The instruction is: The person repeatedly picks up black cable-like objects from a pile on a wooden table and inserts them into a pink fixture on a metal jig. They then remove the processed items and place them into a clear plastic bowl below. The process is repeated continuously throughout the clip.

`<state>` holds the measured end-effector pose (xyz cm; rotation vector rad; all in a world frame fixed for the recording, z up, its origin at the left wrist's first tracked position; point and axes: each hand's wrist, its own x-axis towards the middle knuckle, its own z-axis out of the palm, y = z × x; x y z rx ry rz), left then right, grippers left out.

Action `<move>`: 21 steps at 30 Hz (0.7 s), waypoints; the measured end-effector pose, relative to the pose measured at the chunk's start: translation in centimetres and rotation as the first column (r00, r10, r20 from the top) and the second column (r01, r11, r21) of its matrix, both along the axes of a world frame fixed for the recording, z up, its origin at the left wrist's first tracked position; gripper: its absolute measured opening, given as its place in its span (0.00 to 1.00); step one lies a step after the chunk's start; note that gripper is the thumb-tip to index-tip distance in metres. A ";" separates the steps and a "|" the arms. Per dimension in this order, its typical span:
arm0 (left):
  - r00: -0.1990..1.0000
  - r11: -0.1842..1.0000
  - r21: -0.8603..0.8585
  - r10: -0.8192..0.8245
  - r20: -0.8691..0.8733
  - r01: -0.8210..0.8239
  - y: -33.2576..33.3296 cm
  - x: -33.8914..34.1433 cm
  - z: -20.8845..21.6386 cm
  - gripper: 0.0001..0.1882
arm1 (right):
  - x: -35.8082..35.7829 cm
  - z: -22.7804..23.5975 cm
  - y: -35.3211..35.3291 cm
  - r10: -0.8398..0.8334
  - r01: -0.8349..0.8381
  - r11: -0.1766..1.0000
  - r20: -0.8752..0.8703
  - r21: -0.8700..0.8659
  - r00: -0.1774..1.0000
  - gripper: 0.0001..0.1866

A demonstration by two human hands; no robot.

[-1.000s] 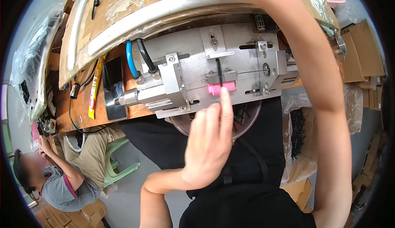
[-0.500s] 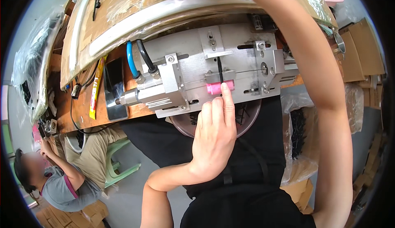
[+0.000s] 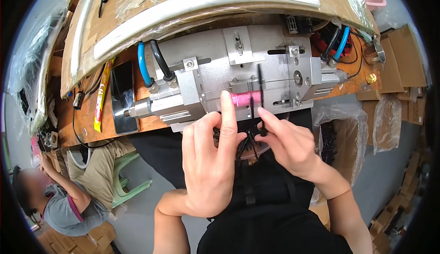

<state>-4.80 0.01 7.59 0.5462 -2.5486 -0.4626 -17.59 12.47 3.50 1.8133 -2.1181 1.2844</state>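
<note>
My left hand is closed on a bunch of thin black sticks, its index finger stretched up beside the left end of a pink block. Between the thumb and fingertips of my right hand is one slim black rod, upright in the picture and crossing the block's right end. The block sits at the front middle of a silver metal fixture. A pinkish bowl below the fixture's front edge is mostly hidden by my hands.
Air cylinders with blue and black hoses flank the fixture. A cardboard-covered board rises behind. On the wooden bench lie a phone and a yellow packet. A plastic-lined box stands right; another person sits left.
My right arm has come back from over the board to the fixture's front, and that hand now holds a rod. My left index finger has left the rod on the block and moved left.
</note>
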 end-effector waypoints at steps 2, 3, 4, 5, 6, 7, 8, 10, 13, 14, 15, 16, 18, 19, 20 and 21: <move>1.000 1.000 0.024 -0.001 0.017 0.000 0.0 0.2 0.2 0.37 | 0.4 -1.0 -0.4 -0.013 0.013 0.999 -0.002 0.052 1.000 0.34; 1.000 1.000 0.019 0.003 0.031 -0.004 0.1 0.3 0.3 0.37 | 0.4 -1.3 -0.7 -0.008 0.009 0.999 -0.004 0.053 1.000 0.35; 0.999 1.000 0.014 0.006 0.045 -0.006 0.1 0.4 0.3 0.36 | 0.3 -1.5 -1.0 -0.005 0.005 0.998 -0.007 0.055 1.000 0.36; 0.999 1.000 0.010 0.003 0.042 -0.003 0.0 0.4 0.2 0.36 | 0.1 -1.7 -1.4 -0.008 0.009 1.000 -0.026 0.028 1.000 0.35; 0.999 1.000 0.006 -0.002 0.037 0.001 -0.1 0.4 0.1 0.36 | 0.2 -1.9 -1.5 -0.008 0.008 0.999 -0.015 0.035 1.000 0.35; 0.999 1.000 0.002 -0.007 0.033 0.007 -0.2 0.5 0.0 0.36 | 0.3 -2.0 -1.5 -0.008 0.008 0.999 -0.005 0.042 1.000 0.34; 0.999 1.000 0.001 -0.008 0.040 0.008 -0.4 0.4 0.1 0.36 | 0.1 -1.8 -1.6 -0.010 0.010 0.999 -0.006 0.040 1.000 0.34; 0.998 1.000 -0.003 -0.015 0.053 0.015 -0.5 0.4 0.3 0.36 | 0.4 -1.3 -1.2 -0.028 0.030 0.995 -0.019 0.098 0.999 0.33; 0.997 0.997 -0.029 -0.070 0.024 0.071 -2.5 -0.8 1.6 0.36 | 0.0 0.9 -1.1 -0.002 0.007 0.984 -0.028 0.180 1.000 0.33; 0.995 0.993 -0.067 -0.093 0.019 0.094 -3.1 -1.4 2.2 0.35 | -0.6 1.9 -0.8 0.001 0.005 0.981 -0.035 0.195 0.999 0.33; 0.994 0.991 -0.080 -0.111 -0.005 0.111 -4.1 -2.6 3.4 0.35 | -1.2 3.0 -0.7 -0.020 0.030 0.993 -0.089 0.118 0.996 0.33; 0.984 0.981 -0.094 -0.174 -0.049 0.169 -5.5 -4.2 4.6 0.33 | -2.6 4.4 -0.8 -0.052 0.057 0.998 -0.153 0.028 0.987 0.29; 0.946 0.947 -0.184 -0.291 -0.141 0.264 -8.2 -8.5 5.8 0.24 | -6.4 7.0 -1.6 -0.191 0.168 0.981 -0.348 -0.095 0.918 0.24; 0.933 0.931 -0.233 -0.321 -0.162 0.280 -9.4 -10.8 6.7 0.19 | -8.6 8.0 -2.9 -0.256 0.211 0.963 -0.330 -0.166 0.909 0.20; 0.915 0.912 -0.276 -0.360 -0.185 0.303 -10.2 -13.5 7.5 0.15 | -11.2 9.1 -4.1 -0.325 0.262 0.938 -0.310 -0.229 0.893 0.17; 0.908 0.897 -0.322 -0.373 -0.189 0.301 -11.0 -16.6 7.8 0.14 | -14.2 9.8 -5.6 -0.410 0.324 0.901 -0.323 -0.287 0.853 0.13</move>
